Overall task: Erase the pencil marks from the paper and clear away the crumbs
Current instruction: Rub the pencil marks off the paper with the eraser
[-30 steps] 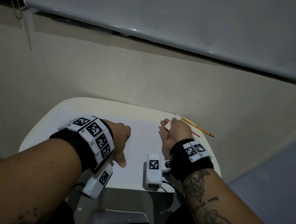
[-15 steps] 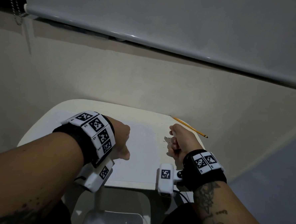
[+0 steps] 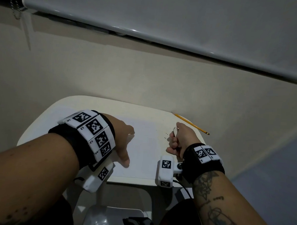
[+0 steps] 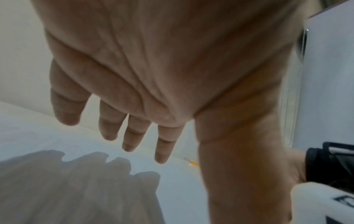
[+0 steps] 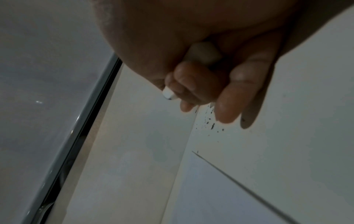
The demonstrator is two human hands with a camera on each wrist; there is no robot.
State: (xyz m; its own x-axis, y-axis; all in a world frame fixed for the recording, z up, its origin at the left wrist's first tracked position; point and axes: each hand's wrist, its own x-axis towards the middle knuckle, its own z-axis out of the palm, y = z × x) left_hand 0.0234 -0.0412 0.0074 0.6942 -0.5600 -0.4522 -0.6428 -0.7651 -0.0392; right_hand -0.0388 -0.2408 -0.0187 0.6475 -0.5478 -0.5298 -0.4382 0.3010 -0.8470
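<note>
Gripping one eraser (image 5: 204, 52), right hand (image 3: 180, 140); one pencil (image 3: 190, 123).

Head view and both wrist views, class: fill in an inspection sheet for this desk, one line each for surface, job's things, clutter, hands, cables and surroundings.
Surface: small pale table with rounded corners.
Job's things: white paper lies flat; dark crumbs sit beside its right edge; white eraser.
Clutter: yellow pencil at the far right edge.
Hands: left hand open over the paper, fingers straight; right hand grips the eraser.
Cables: thin black cable under the right wrist.
Surroundings: plain wall, roller blind with bead chain.
</note>
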